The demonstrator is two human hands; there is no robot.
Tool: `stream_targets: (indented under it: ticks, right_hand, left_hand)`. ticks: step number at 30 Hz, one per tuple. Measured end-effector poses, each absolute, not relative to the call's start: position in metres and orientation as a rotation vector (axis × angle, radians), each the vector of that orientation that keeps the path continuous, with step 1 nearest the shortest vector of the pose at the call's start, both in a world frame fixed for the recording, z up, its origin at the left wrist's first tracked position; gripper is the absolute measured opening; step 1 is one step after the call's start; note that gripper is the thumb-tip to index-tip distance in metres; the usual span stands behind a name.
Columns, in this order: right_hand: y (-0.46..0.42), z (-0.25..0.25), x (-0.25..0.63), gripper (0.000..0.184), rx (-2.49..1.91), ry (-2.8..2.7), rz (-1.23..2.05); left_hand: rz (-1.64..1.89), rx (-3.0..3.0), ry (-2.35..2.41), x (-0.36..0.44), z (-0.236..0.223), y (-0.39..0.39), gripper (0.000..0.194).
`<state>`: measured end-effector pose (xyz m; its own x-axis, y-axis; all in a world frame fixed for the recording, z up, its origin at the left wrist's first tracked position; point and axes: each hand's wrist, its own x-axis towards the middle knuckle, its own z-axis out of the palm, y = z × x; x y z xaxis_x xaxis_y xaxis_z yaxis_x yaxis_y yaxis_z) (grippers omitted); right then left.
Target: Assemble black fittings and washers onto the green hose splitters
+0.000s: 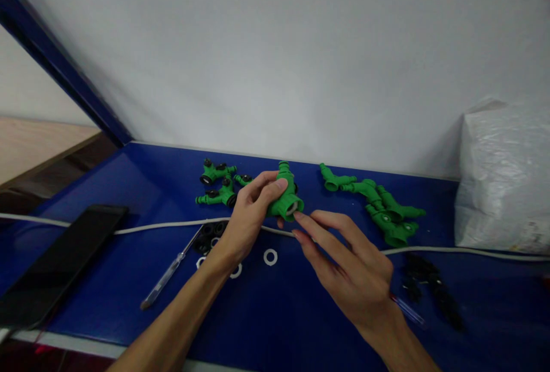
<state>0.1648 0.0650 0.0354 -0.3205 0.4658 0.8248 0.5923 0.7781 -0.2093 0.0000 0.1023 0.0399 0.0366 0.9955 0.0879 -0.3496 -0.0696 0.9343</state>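
Note:
My left hand (249,211) is closed around a green plastic Y-shaped hose splitter (287,180), its wide mouth turned toward me and to the right. A whitish ring sits inside that mouth. My right hand (348,257) has its fingers stretched out, fingertips at the rim of the mouth; I see nothing held between them. Below the splitter, a white flat washer (267,261) lies on the blue table, and more white washers (236,271) are partly hidden by my left forearm. Black round caps (207,239) are grouped beside that wrist.
Splitters with black valves (221,194) lie at back left, bare green splitters (389,211) at right. A white cable (163,226) crosses the table. A screwdriver (165,280) and black phone (64,263) lie left; small black parts (433,289) and a plastic-wrapped bag (502,183) right.

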Motion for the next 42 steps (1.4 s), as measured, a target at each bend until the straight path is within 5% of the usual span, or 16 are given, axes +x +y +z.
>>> stream_targets:
  ticks: [12,18,22,26,42]
  right_hand:
    - [0.065,0.035,0.162,0.021,-0.803,-1.957,-0.016]
    - [0.065,0.038,0.158,0.013,-0.945,-1.543,0.637]
    - [0.07,0.034,0.157,0.03,-0.937,-1.348,1.091]
    - [0.075,0.033,0.16,0.02,-0.958,-1.351,1.204]
    - [0.074,0.036,0.16,0.03,-0.856,-1.099,1.63]
  left_hand:
    - [1.363,1.022,0.904,0.002,0.035,0.104,0.025]
    - [1.104,0.941,0.904,0.007,0.033,0.104,0.035]
    - [1.133,0.937,0.946,0.008,0.032,0.103,0.031]
    - [1.129,1.005,0.971,0.009,0.033,0.103,0.028]
    - [1.269,1.281,1.121,0.008,0.032,0.1,0.022]
